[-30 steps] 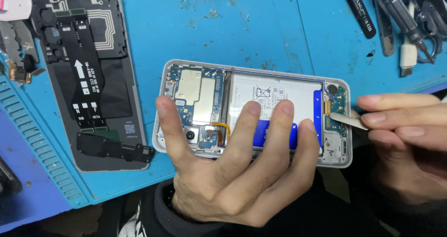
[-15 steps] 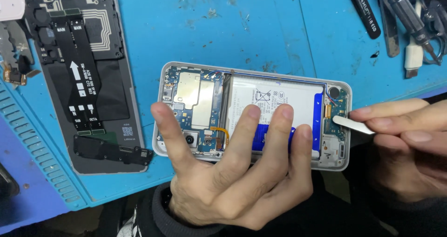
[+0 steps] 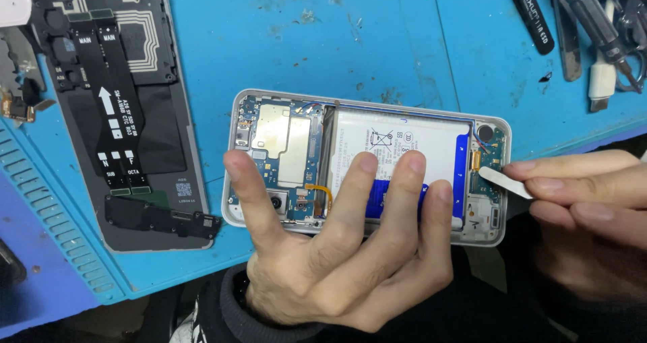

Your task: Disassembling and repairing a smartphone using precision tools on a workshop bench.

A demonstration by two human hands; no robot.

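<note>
Left hand [image 3: 344, 262] pinning opened phone [image 3: 367, 164], right hand [image 3: 586, 215] holding pry tool [image 3: 504, 181]

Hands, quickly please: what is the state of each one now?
Left hand: open, fingers spread flat on the opened phone, pressing its battery.
Right hand: closed, pinching a thin white pry tool at the phone's small board.

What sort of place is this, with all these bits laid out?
Most likely a phone repair bench. An opened phone with its battery bare lies on a blue work mat, a removed back panel beside it, and hand tools at the far edge.
</note>
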